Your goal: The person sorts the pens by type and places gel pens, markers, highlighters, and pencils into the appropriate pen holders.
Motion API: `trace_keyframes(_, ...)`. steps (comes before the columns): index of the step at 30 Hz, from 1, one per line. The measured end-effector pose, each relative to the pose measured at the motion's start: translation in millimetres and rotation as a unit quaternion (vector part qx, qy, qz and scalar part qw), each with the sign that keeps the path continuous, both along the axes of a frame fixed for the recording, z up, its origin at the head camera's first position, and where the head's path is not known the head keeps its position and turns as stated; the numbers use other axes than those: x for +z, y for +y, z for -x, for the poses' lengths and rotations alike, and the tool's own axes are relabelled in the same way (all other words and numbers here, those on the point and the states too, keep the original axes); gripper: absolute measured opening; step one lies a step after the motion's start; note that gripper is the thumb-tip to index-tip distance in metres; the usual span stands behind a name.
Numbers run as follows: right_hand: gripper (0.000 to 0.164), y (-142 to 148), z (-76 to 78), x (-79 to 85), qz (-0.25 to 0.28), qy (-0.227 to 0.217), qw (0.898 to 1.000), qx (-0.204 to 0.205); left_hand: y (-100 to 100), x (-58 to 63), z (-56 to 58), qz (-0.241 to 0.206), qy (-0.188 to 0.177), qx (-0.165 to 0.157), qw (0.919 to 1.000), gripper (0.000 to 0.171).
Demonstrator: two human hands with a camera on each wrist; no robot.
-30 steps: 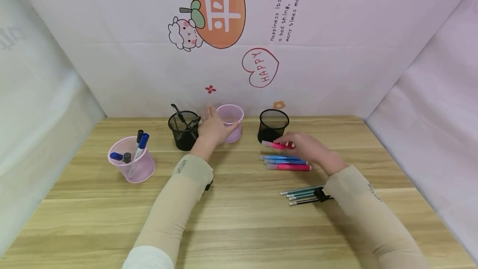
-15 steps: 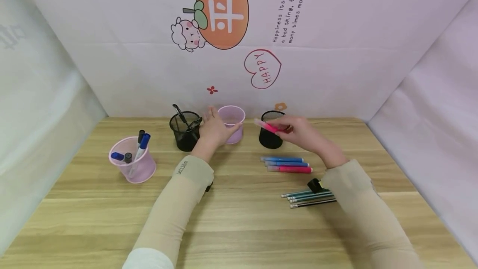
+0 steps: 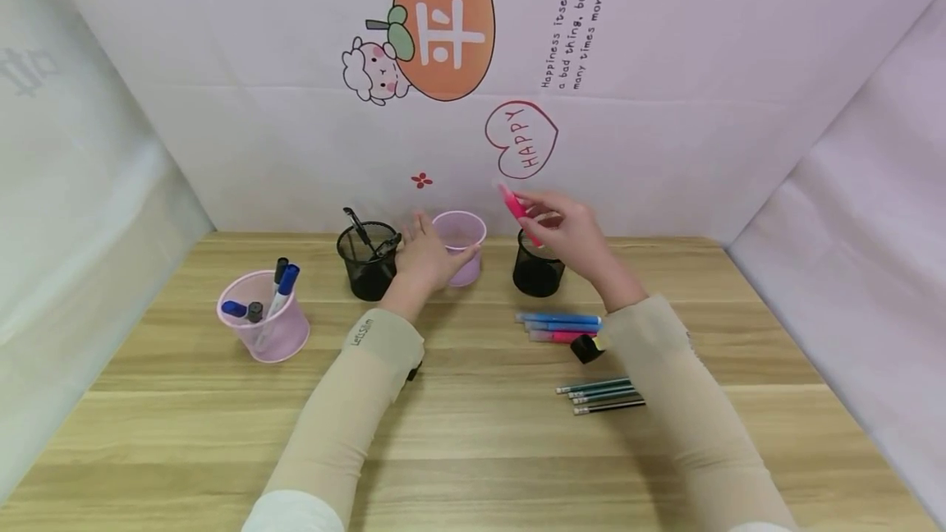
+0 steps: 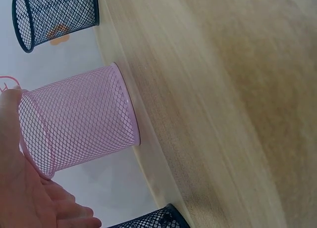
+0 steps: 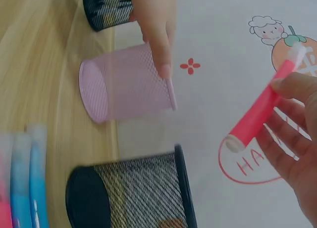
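Note:
A pink marker (image 3: 513, 204) with a clear cap is pinched between the thumb and fingers of my right hand (image 3: 569, 230). The hand is raised above the right black mesh pen cup (image 3: 538, 276), and the marker tilts up to the left. My left hand (image 3: 429, 259) rests against the rim of the pink mesh pen cup (image 3: 467, 272) at the back. In the left wrist view the thumb (image 4: 10, 107) touches that cup's rim and the fingers extend loosely beside it. Two blue markers (image 3: 562, 318) and another pink marker (image 3: 550, 337) lie on the table under the right forearm.
Left of my left hand is a black mesh cup (image 3: 372, 273) with black pens. A larger pink cup (image 3: 284, 337) at the left holds several blue- and black-capped markers. Several pencils (image 3: 602, 396) lie at the right, partly behind the sleeve. A printed white cloth (image 3: 296, 146) rises behind the table.
My right hand has lifted the pink marker from beside the other markers, moving up and slightly left while tilting it steeper. My left hand has stayed at the pink cup.

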State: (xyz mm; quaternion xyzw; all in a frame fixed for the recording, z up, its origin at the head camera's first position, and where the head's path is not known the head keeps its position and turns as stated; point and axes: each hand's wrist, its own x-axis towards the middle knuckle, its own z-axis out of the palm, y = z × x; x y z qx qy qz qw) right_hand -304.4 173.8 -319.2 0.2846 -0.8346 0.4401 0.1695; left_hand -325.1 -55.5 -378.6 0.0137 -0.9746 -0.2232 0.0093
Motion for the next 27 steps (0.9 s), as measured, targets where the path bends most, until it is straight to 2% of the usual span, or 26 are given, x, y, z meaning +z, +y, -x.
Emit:
trace_keyframes(4,0.040,-13.5,7.2,-3.2,0.073,-0.003,0.997,-0.023,0.0,-0.4,0.9,0.002,-0.001,0.002,1.0000,0.124)
trace_keyframes(10,0.042,-33.8,17.0,-10.5,0.191,-0.029,0.980,-0.037,0.3,-3.0,1.9,0.000,0.003,0.000,1.0000,0.124)
trace_keyframes(20,0.041,-61.2,26.2,-30.6,0.246,-0.061,0.967,-0.036,0.7,-3.3,2.4,0.006,0.000,-0.008,0.9999,0.122)
trace_keyframes(27,0.039,-76.2,23.4,-34.0,0.290,-0.076,0.952,-0.055,-0.1,-4.7,3.8,-0.002,0.006,-0.014,0.9999,0.121)
